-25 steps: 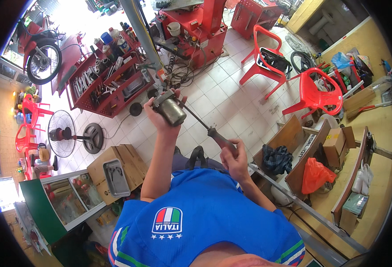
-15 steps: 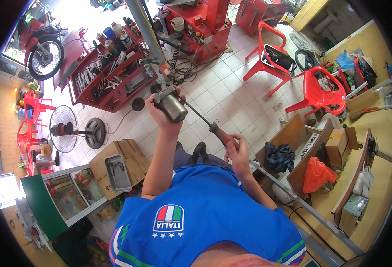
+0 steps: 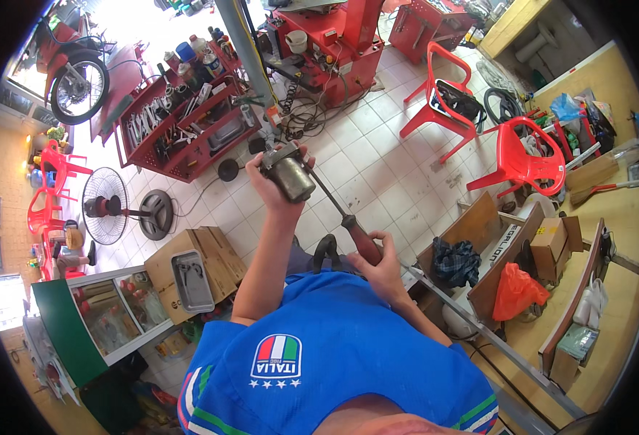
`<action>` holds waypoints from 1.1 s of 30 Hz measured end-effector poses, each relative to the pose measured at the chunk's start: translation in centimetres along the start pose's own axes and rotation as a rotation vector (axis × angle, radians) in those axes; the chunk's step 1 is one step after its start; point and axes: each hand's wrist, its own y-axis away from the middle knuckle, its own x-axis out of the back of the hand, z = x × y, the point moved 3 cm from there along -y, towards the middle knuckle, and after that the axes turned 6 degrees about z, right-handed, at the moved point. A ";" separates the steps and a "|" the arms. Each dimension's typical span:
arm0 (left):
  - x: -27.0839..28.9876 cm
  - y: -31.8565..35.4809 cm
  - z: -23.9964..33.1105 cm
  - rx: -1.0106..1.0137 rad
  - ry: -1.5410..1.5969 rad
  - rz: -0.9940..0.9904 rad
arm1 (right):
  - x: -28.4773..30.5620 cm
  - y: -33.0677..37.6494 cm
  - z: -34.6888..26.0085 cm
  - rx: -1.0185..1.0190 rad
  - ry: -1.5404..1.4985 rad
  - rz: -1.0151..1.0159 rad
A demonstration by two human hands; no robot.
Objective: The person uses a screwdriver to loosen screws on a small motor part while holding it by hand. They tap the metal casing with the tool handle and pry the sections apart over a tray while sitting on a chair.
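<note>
My left hand [image 3: 267, 187] is raised ahead of me, its fingers wrapped round a metal cylindrical motor-like part [image 3: 292, 183] with a flanged far end. A long screwdriver [image 3: 364, 242] with a dark red handle is gripped in my right hand [image 3: 385, 276], lower and to the right. Its shaft slants up and left to the far end of the part, beside my left fingertips. Those fingertips hide the tip, so I cannot tell whether it touches a screw.
A red tool cart [image 3: 192, 170] with wrenches and bottles stands far left, beside a grey post [image 3: 247, 54]. Red chairs [image 3: 526, 161] are on the right. A fan [image 3: 105, 205] and cardboard boxes [image 3: 211, 254] are left; a wooden bench [image 3: 479, 217] with a plaid cloth is near right.
My left hand and the metal part have shifted a little right and nearer. The screwdriver handle and my right hand have come closer to my body, and the shaft stands steeper.
</note>
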 end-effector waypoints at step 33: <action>-1.6 0.7 -2.5 -0.030 -0.119 0.034 | 1.0 -0.2 -1.2 0.028 0.003 -0.092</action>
